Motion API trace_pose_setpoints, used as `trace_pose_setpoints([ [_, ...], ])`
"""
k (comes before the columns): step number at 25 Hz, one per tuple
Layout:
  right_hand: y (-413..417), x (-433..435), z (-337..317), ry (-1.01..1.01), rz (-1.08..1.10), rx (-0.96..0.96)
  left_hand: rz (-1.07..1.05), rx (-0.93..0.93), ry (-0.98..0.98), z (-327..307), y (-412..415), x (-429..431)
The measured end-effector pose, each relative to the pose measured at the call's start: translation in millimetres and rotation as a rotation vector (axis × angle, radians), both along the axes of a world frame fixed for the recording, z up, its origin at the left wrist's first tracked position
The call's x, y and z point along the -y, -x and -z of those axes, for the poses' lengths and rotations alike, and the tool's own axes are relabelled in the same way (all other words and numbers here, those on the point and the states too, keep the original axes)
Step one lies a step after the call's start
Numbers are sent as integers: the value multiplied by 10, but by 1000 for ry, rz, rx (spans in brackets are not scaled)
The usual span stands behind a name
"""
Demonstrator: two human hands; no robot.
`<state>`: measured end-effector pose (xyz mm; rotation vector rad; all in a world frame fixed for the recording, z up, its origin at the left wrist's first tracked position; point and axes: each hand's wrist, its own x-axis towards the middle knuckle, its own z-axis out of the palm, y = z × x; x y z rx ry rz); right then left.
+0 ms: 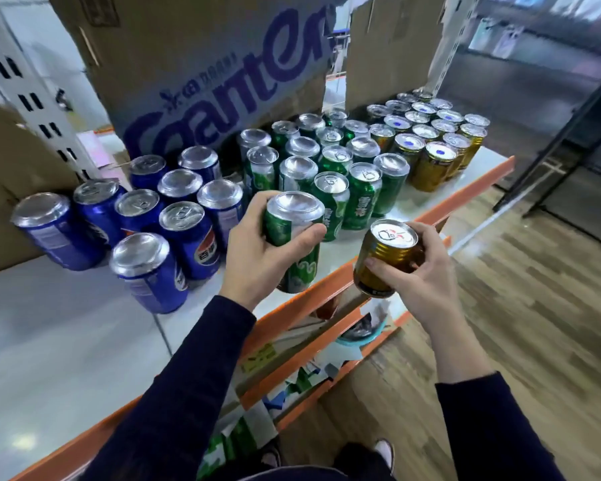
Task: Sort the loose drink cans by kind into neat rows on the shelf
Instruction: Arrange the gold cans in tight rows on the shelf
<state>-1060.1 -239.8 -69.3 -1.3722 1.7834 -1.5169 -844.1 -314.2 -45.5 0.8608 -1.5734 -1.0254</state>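
Observation:
My left hand (257,253) grips a green can (294,234) upright over the front edge of the white shelf (66,341). My right hand (420,272) holds a gold can (389,255), tilted, in front of the shelf's orange rim (327,289). On the shelf stand three groups: blue cola cans (174,216) at the left, green cans (327,164) in the middle, gold cans (431,133) at the right back.
A large cardboard box with blue lettering (205,64) stands behind the cans, another box (389,43) to its right. Lower orange shelves (309,362) hold packets and clutter. Wooden floor (535,307) lies at the right, with a dark rack frame (562,133) beyond.

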Motion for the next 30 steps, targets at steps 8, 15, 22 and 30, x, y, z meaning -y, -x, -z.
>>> trace_pose_setpoints([
  [8, 1017, 606, -22, -20, -350, -61, -423, 195, -14, 81, 797, 35],
  [15, 1497, 880, -8, -63, -635, -131, -965, 548, 20, 203, 1135, -82],
  [22, 1532, 1012, -8, -88, -706, -103, -998, 363, -52, 219, 1094, 172],
  [30, 1553, 1018, 34, -89, -676, -50, -987, 484, -81, 337, 1086, 280],
])
